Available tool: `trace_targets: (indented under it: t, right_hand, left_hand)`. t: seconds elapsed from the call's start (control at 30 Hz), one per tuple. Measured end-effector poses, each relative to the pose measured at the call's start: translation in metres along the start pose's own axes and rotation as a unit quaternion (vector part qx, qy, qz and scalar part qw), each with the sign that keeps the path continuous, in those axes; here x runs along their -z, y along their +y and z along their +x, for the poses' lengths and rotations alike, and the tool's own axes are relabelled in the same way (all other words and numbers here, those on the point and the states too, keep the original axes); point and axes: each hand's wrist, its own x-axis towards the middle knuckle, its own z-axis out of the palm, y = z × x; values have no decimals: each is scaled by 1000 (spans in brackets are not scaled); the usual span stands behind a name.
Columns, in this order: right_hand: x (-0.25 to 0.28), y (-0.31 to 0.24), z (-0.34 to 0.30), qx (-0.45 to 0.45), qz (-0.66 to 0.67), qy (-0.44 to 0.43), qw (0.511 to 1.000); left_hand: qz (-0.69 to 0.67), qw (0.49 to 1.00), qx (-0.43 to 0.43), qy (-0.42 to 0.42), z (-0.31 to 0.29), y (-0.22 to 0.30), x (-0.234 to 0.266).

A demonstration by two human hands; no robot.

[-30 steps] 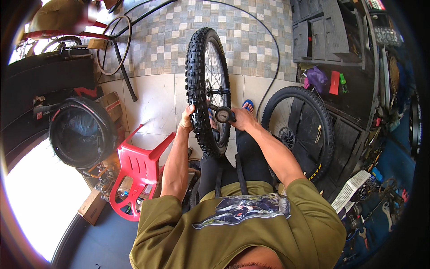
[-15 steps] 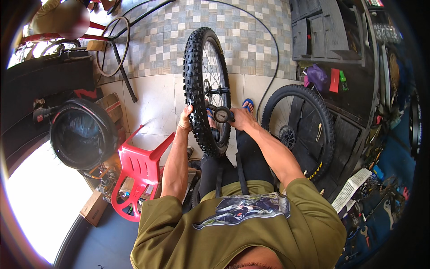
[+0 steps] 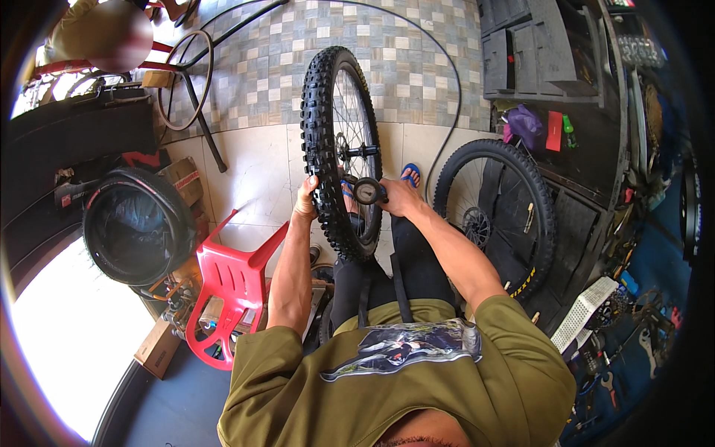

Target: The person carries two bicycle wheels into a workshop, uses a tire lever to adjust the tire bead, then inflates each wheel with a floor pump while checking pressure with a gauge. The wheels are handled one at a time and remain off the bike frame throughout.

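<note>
A bicycle wheel [image 3: 319, 112] with a black knobby tyre stands upright in front of me, its hub and spokes showing on the right side. My left hand [image 3: 306, 197] is closed on the tyre's left side, thumb over the tread, with the fingers mostly hidden. From the right, my right hand [image 3: 402, 197] grips a dark pressure gauge [image 3: 367, 191] with a round dial, held beside the lower spokes and rim. Whether the gauge joins the valve cannot be made out. A black hose [image 3: 459, 89] curves over the floor and disappears near my right forearm.
To the right another bicycle wheel [image 3: 538, 201] leans on a dark cabinet [image 3: 577, 134]. At left are a red plastic chair [image 3: 231, 272], stacked tyres [image 3: 134, 261] and a cardboard box [image 3: 158, 349]. Tools such as a wrench [image 3: 609, 387] lie at lower right. Another person [image 3: 71, 33] is at far upper left.
</note>
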Motion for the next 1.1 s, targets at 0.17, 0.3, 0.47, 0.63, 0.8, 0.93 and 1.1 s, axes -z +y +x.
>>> trace_targets:
  t: [0.17,0.3,0.47,0.63,0.8,0.93,1.1]
  right_hand:
    - [-4,1,2,9,2,6,1000]
    - [-3,-2,1,1,3,2,1000]
    - [-3,-1,1,-18,4,0,1000]
    - [-2,-4,0,-43,-1,-9,999]
    - [0,-8,-3,-64,-4,-15,998]
    - [1,-10,-5,-68,-11,-11,998]
    - [4,-13,-5,-57,-12,-17,998]
  left_hand:
    - [8,1000,-16,26,-1,-3,2]
    - [7,1000,-4,14,-2,-3,5]
    - [0,1000,2,-3,-2,1,1]
    - [2,1000,-2,3,-3,2,-1]
    - [4,1000,-1,7,-4,2,-3]
    - [1,1000,0,0,-3,1,-2]
    - [32,999,-12,11,-1,-4,7]
